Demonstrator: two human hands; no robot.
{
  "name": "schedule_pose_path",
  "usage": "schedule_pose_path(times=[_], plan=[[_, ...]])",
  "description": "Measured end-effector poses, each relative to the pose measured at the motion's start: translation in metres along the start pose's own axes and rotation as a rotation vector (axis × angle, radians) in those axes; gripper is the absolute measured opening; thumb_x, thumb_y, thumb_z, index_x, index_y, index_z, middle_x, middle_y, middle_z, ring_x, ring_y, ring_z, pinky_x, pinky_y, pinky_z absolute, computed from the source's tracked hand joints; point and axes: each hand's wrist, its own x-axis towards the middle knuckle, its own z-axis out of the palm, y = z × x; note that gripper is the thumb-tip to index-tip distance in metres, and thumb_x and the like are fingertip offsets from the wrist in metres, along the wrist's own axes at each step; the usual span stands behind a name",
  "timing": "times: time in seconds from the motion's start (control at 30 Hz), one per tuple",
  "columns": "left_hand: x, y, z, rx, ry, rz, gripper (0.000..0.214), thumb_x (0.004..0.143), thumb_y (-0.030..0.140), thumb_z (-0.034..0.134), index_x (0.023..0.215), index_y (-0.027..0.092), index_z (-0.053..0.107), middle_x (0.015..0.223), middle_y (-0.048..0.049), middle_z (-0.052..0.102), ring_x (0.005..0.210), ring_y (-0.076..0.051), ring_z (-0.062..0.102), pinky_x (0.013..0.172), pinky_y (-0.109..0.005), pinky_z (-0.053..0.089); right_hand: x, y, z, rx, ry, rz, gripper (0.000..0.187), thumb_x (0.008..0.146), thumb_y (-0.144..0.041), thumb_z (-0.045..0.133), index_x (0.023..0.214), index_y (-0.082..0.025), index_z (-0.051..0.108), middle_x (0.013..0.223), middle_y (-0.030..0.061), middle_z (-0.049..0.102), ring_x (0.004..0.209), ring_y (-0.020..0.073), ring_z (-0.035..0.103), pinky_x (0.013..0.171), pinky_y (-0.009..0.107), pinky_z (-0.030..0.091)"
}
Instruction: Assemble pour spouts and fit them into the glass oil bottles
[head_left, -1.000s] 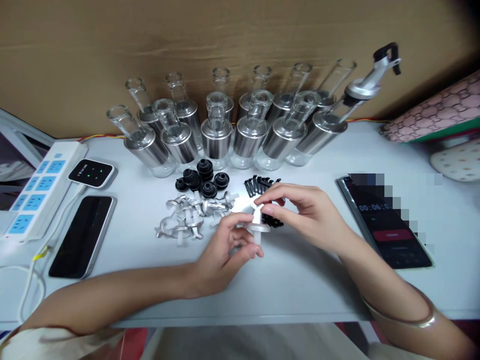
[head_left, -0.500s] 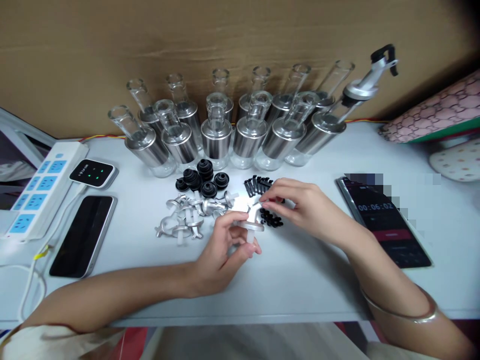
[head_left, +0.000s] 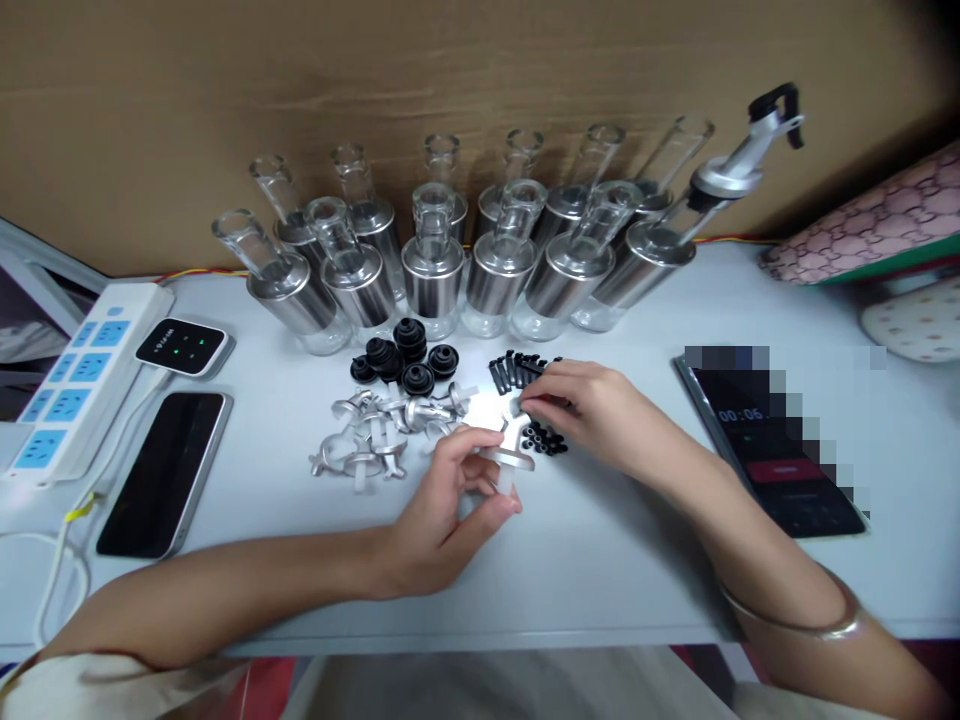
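Note:
Between the thumb and fingers of my left hand (head_left: 454, 500) is a silver pourer spout (head_left: 511, 459), its round collar nearly level and a pale tube pointing down. My right hand (head_left: 574, 400) is closed in a pinch just above the spout's upper end. A small greyish piece (head_left: 515, 406) shows at those fingertips, too blurred to name. To the left lie several more silver pourer spouts (head_left: 386, 440) in a loose pile. Black ribbed stoppers (head_left: 418, 378) sit behind them. Small black levers (head_left: 511, 372) and little black caps (head_left: 547, 440) lie close to my right hand.
Two rows of glass bottles with metal sleeves (head_left: 433, 285) stand at the back; the rightmost bears an assembled pourer (head_left: 727, 175). On the left are a power strip (head_left: 71, 380), a small Wi-Fi device (head_left: 184, 347) and a phone (head_left: 165, 470). Another phone (head_left: 772, 450) lies at right.
My right hand has shifted slightly up and left at the spout's upper end. The spout in my left hand has moved a little down and to the right.

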Motion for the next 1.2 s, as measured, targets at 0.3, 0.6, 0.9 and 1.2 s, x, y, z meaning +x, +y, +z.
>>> schedule_pose_path(times=[0.3, 0.6, 0.9, 1.2], plan=[[-0.001, -0.001, 0.001, -0.033, 0.012, 0.001, 0.035, 0.097, 0.027, 0.049, 0.127, 0.032, 0.032, 0.115, -0.0061, 0.046, 0.078, -0.01, 0.063, 0.07, -0.027, 0.055, 0.0, 0.002, -0.002, 0.001, 0.012, -0.02, 0.014, 0.09, -0.016, 0.056, 0.087, -0.016, 0.07, 0.081, 0.0076, 0.067, 0.074, 0.0201, 0.063, 0.068, 0.033, 0.05], [0.001, -0.004, 0.002, -0.097, 0.024, 0.059, 0.037, 0.099, 0.024, 0.044, 0.132, 0.037, 0.033, 0.122, -0.0059, 0.038, 0.082, -0.008, 0.062, 0.068, -0.023, 0.055, -0.002, -0.025, -0.019, 0.753, 0.143, 0.172, 0.018, 0.082, -0.037, 0.069, 0.08, -0.019, 0.066, 0.073, 0.0029, 0.071, 0.067, 0.0154, 0.066, 0.06, 0.026, 0.052], [0.002, -0.005, 0.003, -0.106, 0.023, 0.133, 0.04, 0.099, 0.021, 0.044, 0.135, 0.036, 0.034, 0.12, -0.0055, 0.037, 0.084, -0.008, 0.062, 0.069, -0.023, 0.053, 0.001, -0.032, -0.002, 1.335, 0.081, 0.363, 0.032, 0.073, -0.046, 0.077, 0.072, -0.017, 0.066, 0.056, -0.0036, 0.059, 0.048, 0.0073, 0.051, 0.049, 0.021, 0.041], [0.002, -0.005, 0.002, -0.111, 0.004, 0.122, 0.041, 0.099, 0.021, 0.045, 0.136, 0.037, 0.035, 0.12, -0.0055, 0.039, 0.082, -0.009, 0.064, 0.071, -0.025, 0.056, 0.001, -0.035, 0.003, 1.476, 0.042, 0.433, 0.037, 0.068, -0.045, 0.081, 0.068, -0.016, 0.06, 0.049, -0.0065, 0.053, 0.044, 0.0058, 0.046, 0.045, 0.019, 0.033]])
